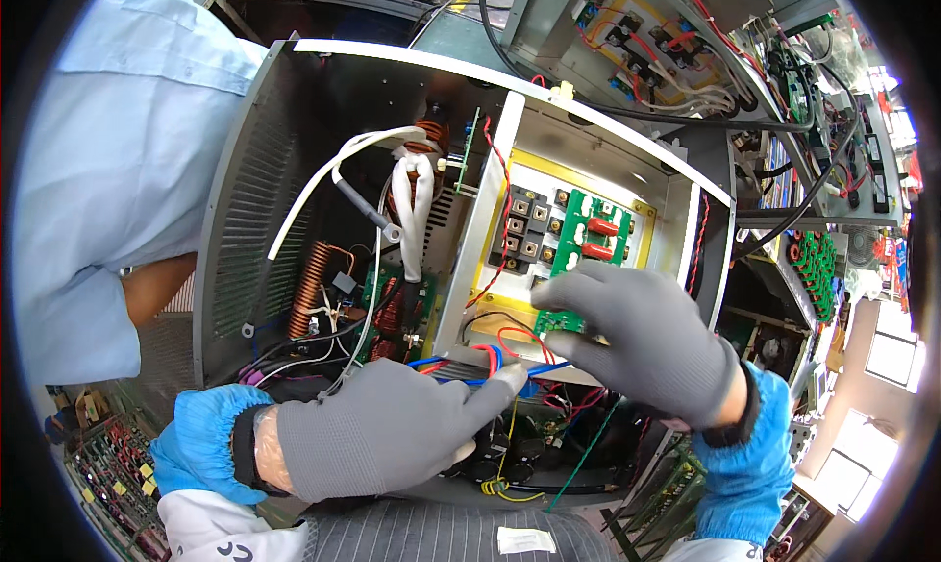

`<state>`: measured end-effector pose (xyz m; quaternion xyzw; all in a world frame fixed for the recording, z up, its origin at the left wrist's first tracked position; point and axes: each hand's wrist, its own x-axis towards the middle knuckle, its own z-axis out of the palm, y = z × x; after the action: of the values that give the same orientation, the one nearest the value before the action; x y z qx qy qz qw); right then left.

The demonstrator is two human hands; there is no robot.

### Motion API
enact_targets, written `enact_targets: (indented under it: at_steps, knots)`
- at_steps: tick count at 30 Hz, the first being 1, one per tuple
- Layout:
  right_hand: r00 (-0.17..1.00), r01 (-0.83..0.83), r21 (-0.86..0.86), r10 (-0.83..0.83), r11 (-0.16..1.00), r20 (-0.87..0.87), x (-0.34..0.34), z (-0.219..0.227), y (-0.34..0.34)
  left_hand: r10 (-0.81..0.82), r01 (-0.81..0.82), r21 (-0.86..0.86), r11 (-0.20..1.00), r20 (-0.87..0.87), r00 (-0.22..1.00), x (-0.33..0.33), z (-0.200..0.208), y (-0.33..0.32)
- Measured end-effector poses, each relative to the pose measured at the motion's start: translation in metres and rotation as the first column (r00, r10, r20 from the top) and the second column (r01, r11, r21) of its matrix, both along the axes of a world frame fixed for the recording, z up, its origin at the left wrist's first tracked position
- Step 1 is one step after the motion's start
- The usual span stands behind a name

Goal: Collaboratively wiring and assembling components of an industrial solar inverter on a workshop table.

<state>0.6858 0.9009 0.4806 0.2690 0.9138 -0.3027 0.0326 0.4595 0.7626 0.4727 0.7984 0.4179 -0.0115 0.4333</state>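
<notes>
My left hand, in a grey glove, lies at the near edge of an uncovered metal cabinet. Its index finger stretches out against a bundle of red and blue wires, with the thumb apart below. Also gloved in grey, my right hand hovers over the near end of a green circuit board. Its thumb and fingers are apart, and I see nothing between them. Red components sit on that board, and dark terminal modules stand to its left. The fingertips partly hide the board's near end.
In the cabinet's left bay are a copper coil, thick white cables and a cable with a ring lug. A person in a light blue shirt stands at the left. Another uncovered unit is at the back right.
</notes>
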Motion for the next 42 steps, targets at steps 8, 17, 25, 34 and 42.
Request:
enact_targets:
  at_steps: [8, 17, 25, 34, 42]
  knots:
    - [0.970, -0.204, 0.067, 0.193, 0.977, 0.150, -0.036, -0.049, -0.008, 0.157, -0.169, 0.207, 0.964, 0.076, 0.985, 0.020, -0.020, -0.025]
    - [0.964, -0.172, -0.022, 0.173, 0.985, 0.204, -0.043, -0.050, -0.005, 0.263, -0.233, 0.451, 0.862, -0.004, 0.965, 0.049, -0.043, -0.045]
    - [0.854, 0.520, -0.308, -0.484, 0.797, 0.189, -0.031, 0.004, -0.019, 0.297, -0.314, 0.413, 0.855, 0.107, 0.949, 0.062, -0.042, -0.041]
    - [0.873, 0.477, -0.286, -0.486, 0.831, 0.042, 0.011, 0.035, -0.075, 0.616, -0.812, -0.030, 0.583, 0.668, 0.418, 0.003, -0.056, 0.020]
    - [0.982, -0.145, 0.244, 0.169, 0.959, -0.079, 0.012, 0.004, -0.109, 0.808, -0.776, -0.268, 0.571, 0.353, 0.472, -0.003, -0.083, 0.027]
